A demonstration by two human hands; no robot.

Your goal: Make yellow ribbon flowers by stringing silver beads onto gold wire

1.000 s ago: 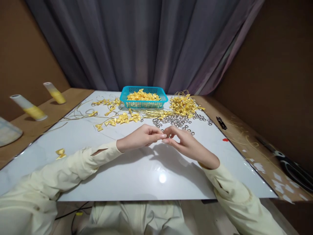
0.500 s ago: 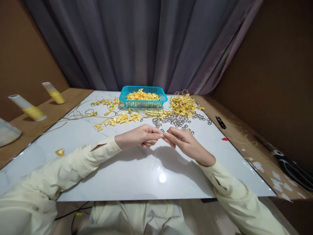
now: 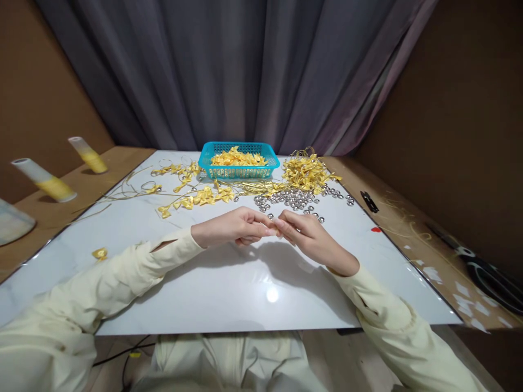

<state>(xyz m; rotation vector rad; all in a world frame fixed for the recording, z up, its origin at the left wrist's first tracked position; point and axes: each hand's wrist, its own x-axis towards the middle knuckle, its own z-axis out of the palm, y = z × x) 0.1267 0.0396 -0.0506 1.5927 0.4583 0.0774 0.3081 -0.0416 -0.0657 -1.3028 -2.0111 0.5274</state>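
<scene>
Silver pieces (image 3: 300, 200) lie scattered on far side of the white board (image 3: 196, 305), just beyond my left hand (image 3: 241, 226) and right hand (image 3: 310, 242). These 2 hands touch, fingers narrow together; I cannot tell what they hold. Yellow bows (image 3: 206, 196) lie farther left.

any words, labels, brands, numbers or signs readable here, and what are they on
No readable words, labels, brands or numbers anywhere in view.
Red patch near the white tabletop's right edge: heart-like shape, no letters visible.
Yellow-wound spools, teal basket: no lettering can be made out.
</scene>
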